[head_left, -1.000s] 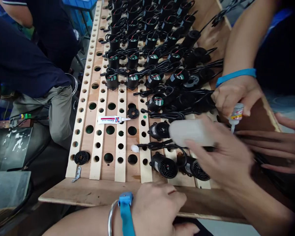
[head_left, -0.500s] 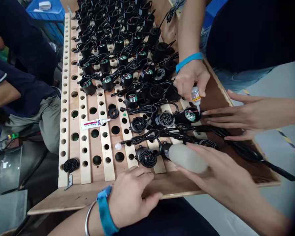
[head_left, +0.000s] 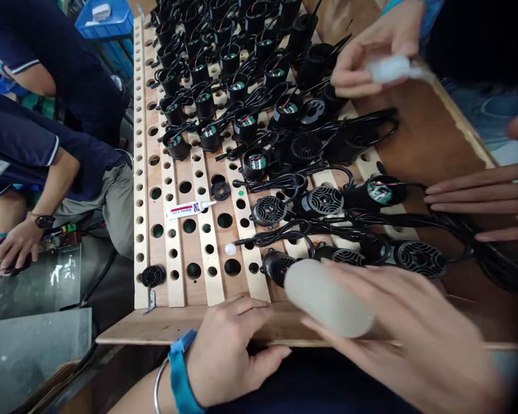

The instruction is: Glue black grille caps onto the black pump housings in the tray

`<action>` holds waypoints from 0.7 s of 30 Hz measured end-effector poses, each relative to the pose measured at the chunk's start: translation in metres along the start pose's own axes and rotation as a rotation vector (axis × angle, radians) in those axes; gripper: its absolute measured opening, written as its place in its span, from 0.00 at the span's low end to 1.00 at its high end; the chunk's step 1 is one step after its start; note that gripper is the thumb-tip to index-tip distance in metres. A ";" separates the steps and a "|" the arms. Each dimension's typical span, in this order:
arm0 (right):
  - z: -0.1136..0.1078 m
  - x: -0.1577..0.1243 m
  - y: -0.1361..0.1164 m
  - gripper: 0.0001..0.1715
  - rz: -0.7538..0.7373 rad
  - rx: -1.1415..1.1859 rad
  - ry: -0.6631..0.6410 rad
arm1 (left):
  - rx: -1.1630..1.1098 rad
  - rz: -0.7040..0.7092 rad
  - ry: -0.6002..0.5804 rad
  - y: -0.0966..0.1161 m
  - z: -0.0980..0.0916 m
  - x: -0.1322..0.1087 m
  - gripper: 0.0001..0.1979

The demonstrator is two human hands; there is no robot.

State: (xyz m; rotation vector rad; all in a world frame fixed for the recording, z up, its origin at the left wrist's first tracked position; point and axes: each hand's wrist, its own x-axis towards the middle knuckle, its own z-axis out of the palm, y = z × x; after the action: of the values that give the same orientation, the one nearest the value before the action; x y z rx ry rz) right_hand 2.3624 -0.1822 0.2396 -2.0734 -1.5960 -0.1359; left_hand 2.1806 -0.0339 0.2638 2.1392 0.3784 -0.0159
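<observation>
Your right hand (head_left: 414, 325) grips a cylinder (head_left: 323, 296); your left hand (head_left: 228, 352) lies loosely spread. Some units (head_left: 268, 210) wear grilles (head_left: 326, 200); many lack them.

The camera sat up on the person's head. It looked forward and down at the wooden tray (head_left: 121, 332). The person's left hand (head_left: 231, 351) and right hand (head_left: 418, 328) were so close that they looked big at the bottom. The tray's near edge went across low down, and the rows of black cups (head_left: 245, 125) got smaller toward the top. A co-worker's hand (head_left: 487, 192) showed at the right side. The blue bin (head_left: 116, 26) was far off, top left.
</observation>
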 end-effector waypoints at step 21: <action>-0.019 0.008 -0.017 0.23 -0.304 0.342 0.041 | -0.591 -0.141 0.200 0.017 0.043 0.000 0.33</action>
State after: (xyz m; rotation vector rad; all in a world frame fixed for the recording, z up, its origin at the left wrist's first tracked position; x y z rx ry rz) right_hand 2.3540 -0.1806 0.2651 -1.5573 -1.7615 -0.0092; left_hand 2.1907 -0.0783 0.2534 1.5305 0.5715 0.2069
